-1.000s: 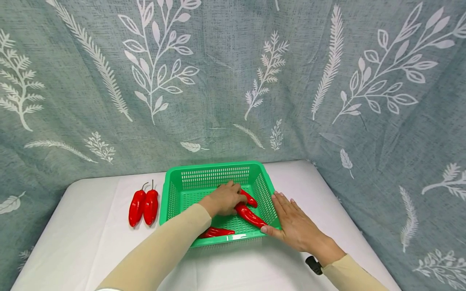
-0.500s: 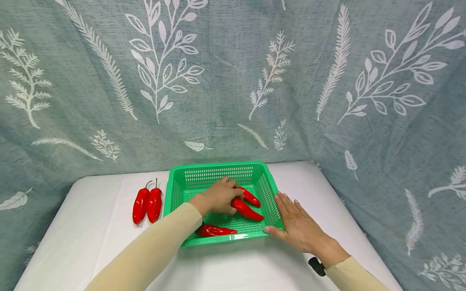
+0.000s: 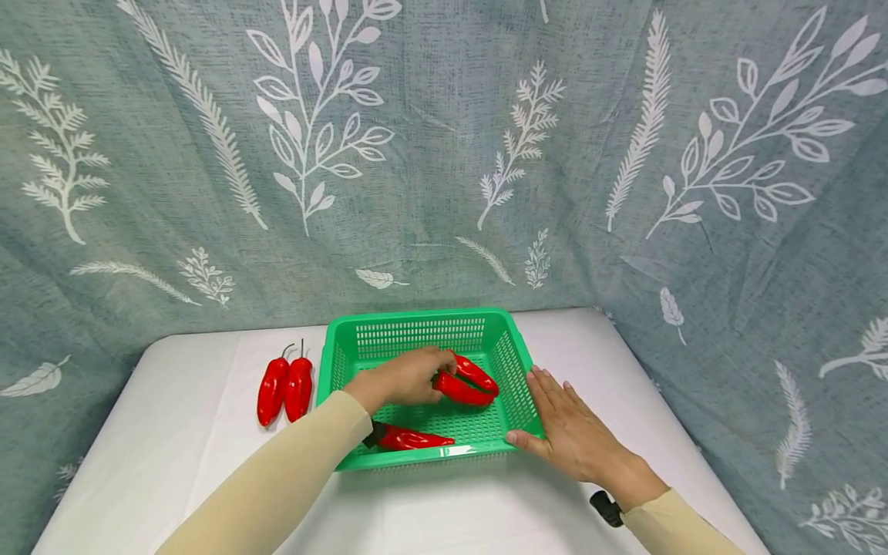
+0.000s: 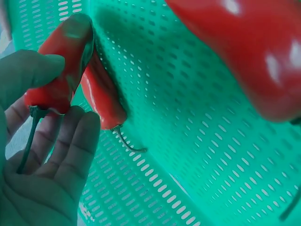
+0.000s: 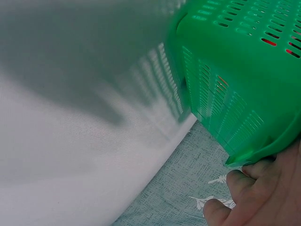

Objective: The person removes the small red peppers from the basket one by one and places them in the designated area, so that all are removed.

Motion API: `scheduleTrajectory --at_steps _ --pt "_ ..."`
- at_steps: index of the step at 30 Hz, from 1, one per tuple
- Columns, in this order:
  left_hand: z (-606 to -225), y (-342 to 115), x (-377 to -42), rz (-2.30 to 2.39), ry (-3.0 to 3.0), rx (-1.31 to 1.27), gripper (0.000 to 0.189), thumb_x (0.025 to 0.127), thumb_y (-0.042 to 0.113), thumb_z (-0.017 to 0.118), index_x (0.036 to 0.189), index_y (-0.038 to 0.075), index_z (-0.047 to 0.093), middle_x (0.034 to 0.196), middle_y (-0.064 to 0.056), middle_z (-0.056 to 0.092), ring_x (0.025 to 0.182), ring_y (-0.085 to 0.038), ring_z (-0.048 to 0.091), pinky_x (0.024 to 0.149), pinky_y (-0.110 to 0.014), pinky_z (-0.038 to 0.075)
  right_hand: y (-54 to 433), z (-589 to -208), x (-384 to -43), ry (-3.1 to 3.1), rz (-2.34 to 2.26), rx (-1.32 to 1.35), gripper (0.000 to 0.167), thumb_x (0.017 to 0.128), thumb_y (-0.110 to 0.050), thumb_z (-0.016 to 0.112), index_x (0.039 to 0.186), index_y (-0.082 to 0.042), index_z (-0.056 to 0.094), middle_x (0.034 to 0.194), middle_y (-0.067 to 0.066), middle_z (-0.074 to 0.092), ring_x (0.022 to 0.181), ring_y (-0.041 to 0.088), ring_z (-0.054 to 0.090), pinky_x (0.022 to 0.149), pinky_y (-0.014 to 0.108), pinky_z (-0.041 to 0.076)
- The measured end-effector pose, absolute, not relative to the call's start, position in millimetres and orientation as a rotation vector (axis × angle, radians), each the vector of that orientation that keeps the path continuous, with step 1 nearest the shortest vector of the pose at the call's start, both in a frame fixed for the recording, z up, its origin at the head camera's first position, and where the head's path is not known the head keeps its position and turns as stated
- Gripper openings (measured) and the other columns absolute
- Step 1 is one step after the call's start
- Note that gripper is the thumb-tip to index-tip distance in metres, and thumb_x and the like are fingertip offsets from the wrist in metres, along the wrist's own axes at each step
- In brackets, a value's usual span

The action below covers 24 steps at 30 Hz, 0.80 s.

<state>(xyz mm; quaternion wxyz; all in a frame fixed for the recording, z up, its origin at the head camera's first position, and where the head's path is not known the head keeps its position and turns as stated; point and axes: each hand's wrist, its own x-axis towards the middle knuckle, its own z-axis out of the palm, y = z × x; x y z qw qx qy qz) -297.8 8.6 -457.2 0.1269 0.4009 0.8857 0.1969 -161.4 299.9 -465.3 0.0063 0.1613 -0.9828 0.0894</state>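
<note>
My left hand [image 3: 409, 378] reaches into a green slotted basket [image 3: 416, 314] and grips a glossy red chili pepper [image 3: 466, 390] near its stem end. In the left wrist view the thumb presses on that chili pepper [image 4: 66, 61], with the fingers under it and its green stem pointing toward the palm. Right behind it in the basket is a second chili pepper [image 3: 479, 373]. A third chili pepper [image 3: 416, 439] lies along the basket's near wall. My right hand [image 3: 572, 432] rests on the basket's right corner, fingers straight along the rim and thumb at the front edge.
Two more chili peppers [image 3: 286, 388] lie side by side on the white tablecloth [image 3: 201, 401], left of the basket. A patterned grey-green curtain [image 3: 430, 169] hangs behind and to the right. Black wrist gear [image 3: 607, 509] sits under the right wrist.
My left hand has drawn back a little to the left. The gripped chili pepper has swung its tip away from the basket's front corner and now lies nearly alongside the second one. My right hand keeps its place.
</note>
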Motion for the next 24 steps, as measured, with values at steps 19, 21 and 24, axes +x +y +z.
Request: scheduleTrajectory --at_steps 19,21,24 --pt "-448 -20 -296 0.680 2.638 1.079 0.034 0.090 0.011 0.080 0.120 0.020 0.069 0.114 0.003 0.062 0.095 -0.016 0.056 0.082 -0.032 0.052 301 -466 -160 -3.077 0.289 0.500 0.103 0.100 -0.071 0.052 0.166 0.003 0.021 0.174 0.020 0.020 0.161 0.039 0.021 0.128 0.061 0.023" --pt "-447 -23 -295 0.704 2.641 1.049 0.035 0.090 0.010 0.080 0.121 0.020 0.067 0.115 0.002 0.060 0.095 -0.016 0.056 0.083 -0.032 0.052 300 -466 -161 -3.072 0.288 0.502 0.103 0.100 -0.071 0.052 0.165 0.004 0.022 0.174 0.020 0.021 0.161 0.040 0.021 0.128 0.062 0.023" --pt "-447 -27 -295 0.758 2.638 1.017 0.033 0.090 0.009 0.080 0.119 0.020 0.066 0.115 0.001 0.060 0.094 -0.016 0.056 0.082 -0.032 0.053 300 -466 -161 -3.067 0.288 0.506 0.103 0.100 -0.070 0.053 0.165 0.004 0.022 0.174 0.021 0.022 0.161 0.040 0.022 0.127 0.062 0.024"
